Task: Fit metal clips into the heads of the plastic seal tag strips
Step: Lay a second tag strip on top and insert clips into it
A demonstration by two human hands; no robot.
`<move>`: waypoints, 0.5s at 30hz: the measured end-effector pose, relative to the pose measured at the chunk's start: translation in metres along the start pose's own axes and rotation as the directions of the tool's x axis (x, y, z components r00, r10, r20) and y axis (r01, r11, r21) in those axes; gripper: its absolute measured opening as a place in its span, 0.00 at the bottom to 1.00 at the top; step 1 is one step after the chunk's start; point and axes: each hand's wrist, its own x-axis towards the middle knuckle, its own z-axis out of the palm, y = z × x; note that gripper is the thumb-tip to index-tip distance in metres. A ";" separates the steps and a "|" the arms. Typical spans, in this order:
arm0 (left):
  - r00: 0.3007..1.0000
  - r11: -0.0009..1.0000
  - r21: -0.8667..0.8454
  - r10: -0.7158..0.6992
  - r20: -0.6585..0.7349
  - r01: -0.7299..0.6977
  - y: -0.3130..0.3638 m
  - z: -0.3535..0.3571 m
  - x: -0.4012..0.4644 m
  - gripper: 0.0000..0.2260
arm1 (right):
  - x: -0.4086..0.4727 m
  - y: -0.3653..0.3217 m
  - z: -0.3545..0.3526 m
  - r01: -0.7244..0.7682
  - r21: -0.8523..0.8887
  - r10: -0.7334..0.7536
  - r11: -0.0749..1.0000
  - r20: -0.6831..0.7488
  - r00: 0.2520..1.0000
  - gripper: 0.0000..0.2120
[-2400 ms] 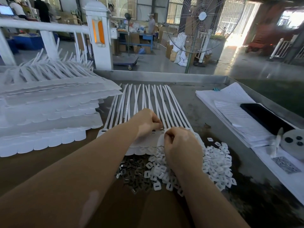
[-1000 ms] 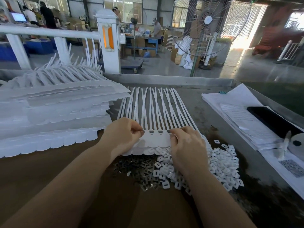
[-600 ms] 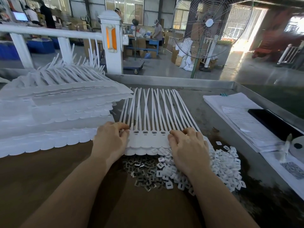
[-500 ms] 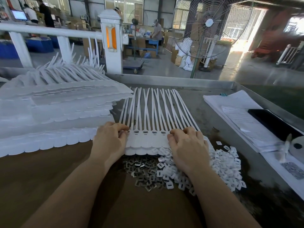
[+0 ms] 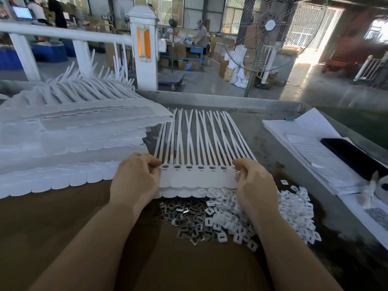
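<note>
A joined row of white seal tag strips (image 5: 197, 177) lies in front of me, heads near me and tails fanning away. Metal clips show in the row of head slots. My left hand (image 5: 136, 179) pinches the row's left end and my right hand (image 5: 255, 183) pinches its right end, so the sheet's near edge is a little raised over another sheet beneath. Loose metal clips (image 5: 186, 219) are heaped just below the sheet. White plastic caps (image 5: 294, 213) are piled to their right, partly under my right hand.
A tall stack of white tag sheets (image 5: 69, 148) fills the left of the table. Papers (image 5: 315, 148) with a black phone (image 5: 352, 156) on them lie at the right. The metal table rim (image 5: 231, 100) runs along the far side, with a fan behind it.
Both hands have gone from working at the heads to pressing on the sheet, then to its two ends, which they now pinch and lift slightly.
</note>
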 end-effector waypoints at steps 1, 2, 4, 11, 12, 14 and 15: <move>1.000 1.000 0.002 0.001 0.003 -0.001 0.000 0.000 0.000 0.08 | -0.001 -0.001 0.000 0.007 0.003 -0.007 1.000 -0.003 1.000 0.14; 1.000 1.000 0.005 0.002 0.009 -0.002 0.000 0.000 0.000 0.08 | -0.002 -0.001 -0.001 0.019 0.006 -0.019 1.000 -0.008 1.000 0.14; 1.000 1.000 0.009 0.000 0.027 -0.001 0.001 0.000 -0.001 0.08 | -0.003 -0.002 -0.002 0.050 0.006 -0.050 0.999 -0.007 0.999 0.14; 0.998 0.995 -0.098 -0.006 0.070 0.013 0.001 -0.002 -0.001 0.09 | -0.009 -0.005 -0.002 0.158 -0.086 -0.158 0.984 0.007 0.987 0.13; 0.998 0.992 -0.125 -0.014 0.069 0.023 0.001 -0.002 -0.001 0.10 | -0.009 -0.006 -0.003 0.179 -0.079 -0.180 0.981 -0.009 0.984 0.12; 0.997 0.982 -0.184 -0.034 0.062 0.045 0.002 -0.003 0.000 0.12 | -0.011 -0.008 -0.005 0.223 -0.039 -0.224 0.974 -0.032 0.974 0.10; 0.997 0.974 -0.219 -0.047 0.060 0.059 0.001 -0.004 0.000 0.13 | -0.011 -0.009 -0.005 0.236 -0.010 -0.236 0.972 -0.032 0.971 0.10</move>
